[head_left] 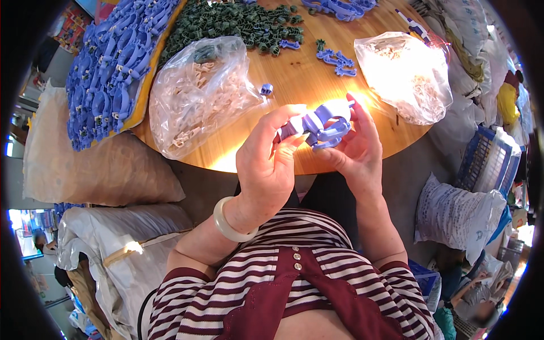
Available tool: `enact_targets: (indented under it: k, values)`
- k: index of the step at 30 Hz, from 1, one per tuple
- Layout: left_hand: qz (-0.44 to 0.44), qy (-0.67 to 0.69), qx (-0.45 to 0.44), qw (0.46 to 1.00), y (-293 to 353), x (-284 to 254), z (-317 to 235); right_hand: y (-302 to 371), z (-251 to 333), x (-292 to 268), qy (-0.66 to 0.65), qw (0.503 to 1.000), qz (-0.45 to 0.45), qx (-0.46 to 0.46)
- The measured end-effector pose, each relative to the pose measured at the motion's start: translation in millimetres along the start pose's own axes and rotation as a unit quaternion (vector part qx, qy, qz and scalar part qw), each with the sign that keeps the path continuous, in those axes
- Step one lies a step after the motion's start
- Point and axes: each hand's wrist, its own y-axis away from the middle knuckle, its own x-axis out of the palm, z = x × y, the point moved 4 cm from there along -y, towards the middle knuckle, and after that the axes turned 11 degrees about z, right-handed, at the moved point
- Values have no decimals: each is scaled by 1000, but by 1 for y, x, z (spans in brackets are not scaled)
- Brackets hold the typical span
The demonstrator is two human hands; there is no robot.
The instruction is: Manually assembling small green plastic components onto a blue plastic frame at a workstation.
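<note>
Over the near edge of the table, both my hands hold a periwinkle-blue plastic part (327, 126) with curved arms and a ring-like opening. My left hand (266, 156) pinches its left end between thumb and fingers. Around its right end close the thumb and fingers of my right hand (361, 153). Whether the part is one piece or several joined together I cannot tell. A small blue piece (266, 89) lies on the wood just beyond my left hand. Farther off are a few loose blue parts (336, 60).
A clear bag of pale pieces (195, 105) lies left on the round wooden table (283, 73), another bag (405, 79) right. Dark green parts (226, 25) heap at the back. A yellow-edged board (110, 68) carries many blue parts. Sacks (459, 215) stand beside the table.
</note>
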Motion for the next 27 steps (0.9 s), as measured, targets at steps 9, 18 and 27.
enact_targets:
  k: [9, 18, 27]
  values:
    - [13, 56, -70, 996, -4, 3, 4, 0, 0, 2, -8, 999, -26, -17]
    - [2, 141, -135, 981, -7, 4, 13, 12, 21, -6, 456, 870, -78, -173]
    - [4, 136, -124, 983, -5, 11, 5, 15, 28, 7, 554, 781, -51, -284]
